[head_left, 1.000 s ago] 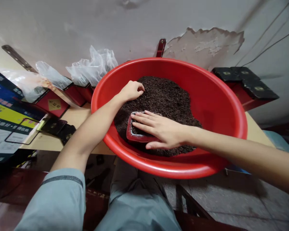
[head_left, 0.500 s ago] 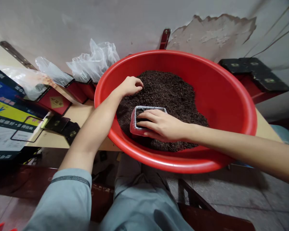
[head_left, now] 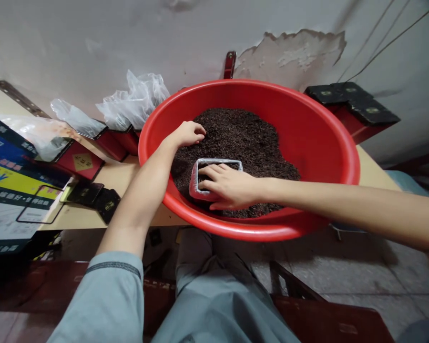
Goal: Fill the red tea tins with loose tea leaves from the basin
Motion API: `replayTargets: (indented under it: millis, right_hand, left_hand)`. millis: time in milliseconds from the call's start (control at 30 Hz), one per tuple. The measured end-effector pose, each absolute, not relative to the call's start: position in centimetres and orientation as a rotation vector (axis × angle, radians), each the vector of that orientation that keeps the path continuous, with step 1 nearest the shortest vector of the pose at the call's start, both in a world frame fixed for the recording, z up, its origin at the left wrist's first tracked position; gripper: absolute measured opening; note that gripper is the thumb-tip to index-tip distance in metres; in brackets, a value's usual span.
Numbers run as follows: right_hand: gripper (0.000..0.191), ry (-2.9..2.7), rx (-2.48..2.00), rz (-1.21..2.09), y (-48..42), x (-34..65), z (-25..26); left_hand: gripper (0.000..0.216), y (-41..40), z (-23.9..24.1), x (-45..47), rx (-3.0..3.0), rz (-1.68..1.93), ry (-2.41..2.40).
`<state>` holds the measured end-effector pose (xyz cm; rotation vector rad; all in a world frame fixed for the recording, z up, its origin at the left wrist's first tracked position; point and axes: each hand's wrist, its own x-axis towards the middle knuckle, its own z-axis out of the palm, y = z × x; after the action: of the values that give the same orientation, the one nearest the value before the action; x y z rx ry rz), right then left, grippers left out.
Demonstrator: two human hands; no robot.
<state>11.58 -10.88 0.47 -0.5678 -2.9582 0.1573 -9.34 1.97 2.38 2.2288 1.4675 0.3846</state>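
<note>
Head view: a red basin (head_left: 316, 138) stood on the bench (head_left: 75, 216), partly filled with a heap of dark, loose material (head_left: 243, 133). A small red box (head_left: 196, 189) with a clear lining sat in the basin, on the near left part of the heap, its mouth upward. The right hand (head_left: 232, 186) lay over this box, fingers slightly spread and reaching into its mouth, thumb outside near the wall; whether they gripped anything could not be determined. The left hand (head_left: 188, 134) was at the heap's far left edge, fingers curled, thumb close to the forefinger; contents, if any, could not be determined. Left of the basin were red boxes (head_left: 80, 162) with plastic bags (head_left: 143, 95) at their tops, and black lids (head_left: 93, 196) nearer the bench's edge. Black-topped boxes (head_left: 357, 102) stood to the right, near the wall (head_left: 207, 38).
</note>
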Motion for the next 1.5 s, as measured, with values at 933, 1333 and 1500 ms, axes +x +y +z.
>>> replayTargets:
  millis: [933,1333,1500]
  right_hand:
    - [0.052,-3.101,-0.865,0.301,-11.4,9.8,1.8]
    - [0.061,-3.126,-1.007,0.403,-11.8,9.6,2.4]
    - [0.065,-3.166,-1.032,0.388,-12.6,9.2,2.9]
  left_hand:
    - [0.057,3.6,1.0,-10.9,2.004,0.182,1.59]
    - [0.076,2.8,1.6,-10.2,1.933,0.034,1.615]
    - [0.076,2.3,2.3,-9.8,1.913,-0.085,1.651]
